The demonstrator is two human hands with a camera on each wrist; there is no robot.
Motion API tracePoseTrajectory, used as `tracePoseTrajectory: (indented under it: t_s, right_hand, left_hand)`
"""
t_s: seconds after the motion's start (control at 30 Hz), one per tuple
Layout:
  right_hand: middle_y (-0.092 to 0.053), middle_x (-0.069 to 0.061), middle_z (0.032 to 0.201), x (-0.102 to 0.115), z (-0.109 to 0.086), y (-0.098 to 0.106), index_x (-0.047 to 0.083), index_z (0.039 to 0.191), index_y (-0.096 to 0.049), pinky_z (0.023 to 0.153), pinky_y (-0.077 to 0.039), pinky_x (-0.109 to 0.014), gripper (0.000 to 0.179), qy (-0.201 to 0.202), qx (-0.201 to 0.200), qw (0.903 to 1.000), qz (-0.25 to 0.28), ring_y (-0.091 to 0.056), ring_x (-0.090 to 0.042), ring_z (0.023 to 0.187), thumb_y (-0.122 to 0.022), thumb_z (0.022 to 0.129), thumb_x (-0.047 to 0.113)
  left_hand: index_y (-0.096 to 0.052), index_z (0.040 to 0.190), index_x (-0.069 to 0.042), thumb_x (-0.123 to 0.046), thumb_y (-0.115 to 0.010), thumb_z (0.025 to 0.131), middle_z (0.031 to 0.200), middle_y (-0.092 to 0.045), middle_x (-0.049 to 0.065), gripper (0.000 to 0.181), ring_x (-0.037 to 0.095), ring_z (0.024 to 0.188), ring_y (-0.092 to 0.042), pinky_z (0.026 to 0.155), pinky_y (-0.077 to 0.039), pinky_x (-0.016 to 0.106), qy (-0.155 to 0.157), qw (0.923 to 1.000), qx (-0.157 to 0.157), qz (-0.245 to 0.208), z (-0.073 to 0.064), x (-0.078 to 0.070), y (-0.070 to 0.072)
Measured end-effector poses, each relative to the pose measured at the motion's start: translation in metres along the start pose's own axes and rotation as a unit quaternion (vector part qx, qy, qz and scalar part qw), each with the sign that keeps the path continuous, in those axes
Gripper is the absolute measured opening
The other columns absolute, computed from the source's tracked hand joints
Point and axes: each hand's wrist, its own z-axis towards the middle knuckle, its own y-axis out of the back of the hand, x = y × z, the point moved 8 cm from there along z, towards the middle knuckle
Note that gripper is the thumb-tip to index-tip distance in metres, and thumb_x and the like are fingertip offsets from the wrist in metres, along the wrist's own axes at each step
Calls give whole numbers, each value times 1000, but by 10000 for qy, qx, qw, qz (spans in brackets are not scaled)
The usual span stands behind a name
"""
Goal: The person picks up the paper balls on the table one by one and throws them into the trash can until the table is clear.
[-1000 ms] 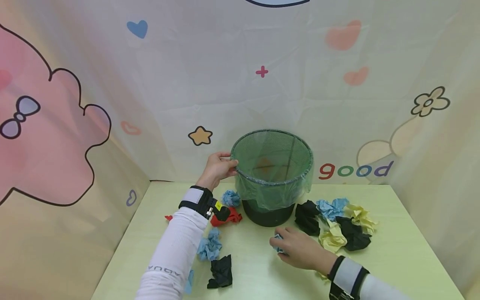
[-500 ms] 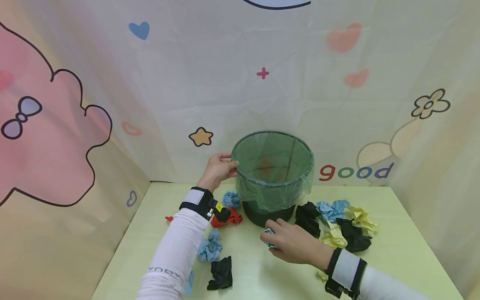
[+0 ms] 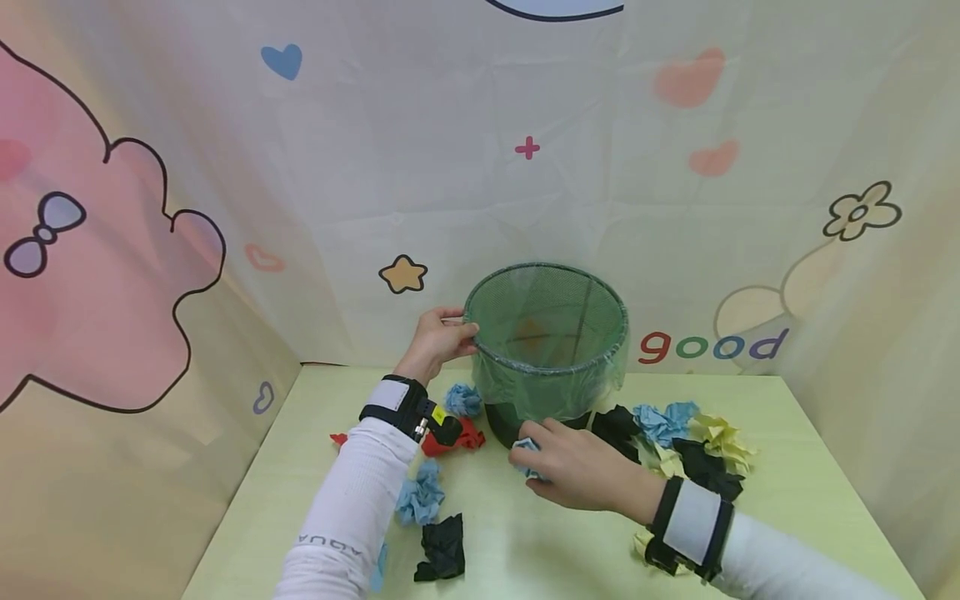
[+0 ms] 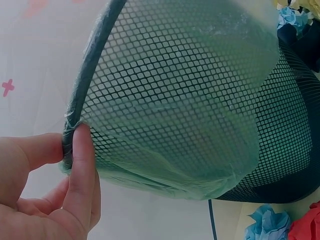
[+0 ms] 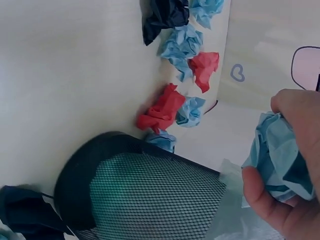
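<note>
A: Location of the light-blue crumpled paper sheet (image 5: 277, 150)?

B: In the right hand (image 3: 577, 467), just in front of the black mesh wastebasket (image 3: 501, 423), outside its mouth. Not yet over the opening. Clearance between knuckles and basket wall: impossible to tell.

A: Finger state, right?

B: Curled and clamped round the paper, with contact from opposing sides in the right wrist view.

A: Finger state, left?

B: For the left hand (image 3: 435, 343): thumb and fingers pinched on the rim (image 3: 534, 369) at the left side of the basket, together with the translucent green bin liner (image 3: 540, 393) folded over that edge. Apparent function: bracing.

A: Step in hand?

B: Probably transfer of one paper sheet toward the basket, prior to release.

A: Requirements for the next move?

B: Raise the paper clear of the rim. Center over the mouth. Spread the right fingers to release. Use the left pinch to steady basket and liner. Avoid snagging the liner skirt.

A: Surroundings?

B: Left of the basket: blue crumpled sheet (image 3: 422, 493), red crumpled sheet (image 3: 463, 436), black crumpled sheet (image 3: 442, 550). Right of the basket: a loose cluster of black, blue and yellow crumpled sheets (image 3: 725, 442). Underneath: pale-green tabletop (image 3: 570, 558). Behind: printed backdrop (image 3: 420, 150).
</note>
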Motion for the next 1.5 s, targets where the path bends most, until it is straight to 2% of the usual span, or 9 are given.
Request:
tracePoseTrajectory:
  t_s: [0.27, 0.5, 0.93, 1.23, 1.5]
  right_hand:
    - [-52, 1, 101, -1, 11, 17, 22, 102, -56, 48, -43, -20, 26, 164, -134, 9997, -115, -48, -12, 71, -69, 81, 31]
    - [-51, 1, 98, -5, 26, 32, 22, 103, -56, 47, -42, -21, 24, 241, -195, 9994, -158, -46, -13, 69, -68, 82, 29]
    - [-54, -3, 99, -16, 45, 53, 19, 103, -58, 52, -49, -25, 26, 330, -377, 9981, -360, -52, -17, 74, -68, 82, 30]
    - [-53, -4, 98, -38, 56, 65, 19, 105, -58, 53, -48, -26, 26, 175, -394, 9984, -371, -52, -18, 74, -68, 83, 28]
    - [-53, -4, 98, -60, 61, 74, 18, 103, -59, 54, -46, -27, 22, -75, -573, 9981, -236, -51, -17, 72, -66, 84, 25]
  left_hand:
    - [-44, 128, -5, -7, -61, 88, 101, -55, 11, 44, 12, 61, -58, 73, -56, 30, -17, 10000, -50, -83, 1, 1, 0]
    - [-43, 130, -5, -7, -61, 88, 104, -55, 13, 46, 12, 61, -60, 78, -55, 33, -35, 10000, -59, -54, 1, 1, 1]
    - [-44, 129, -6, -8, -61, 88, 103, -56, 13, 45, 11, 60, -60, 68, -56, 26, -41, 9999, -94, -59, 2, 1, 2]
    - [-44, 128, -5, -8, -62, 88, 101, -57, 12, 44, 11, 60, -61, 71, -56, 28, -38, 9999, -110, -57, 2, 1, 2]
    - [-44, 128, -5, -8, -61, 88, 102, -56, 12, 44, 11, 61, -61, 67, -56, 26, -28, 10000, -55, -51, 3, 1, 1]
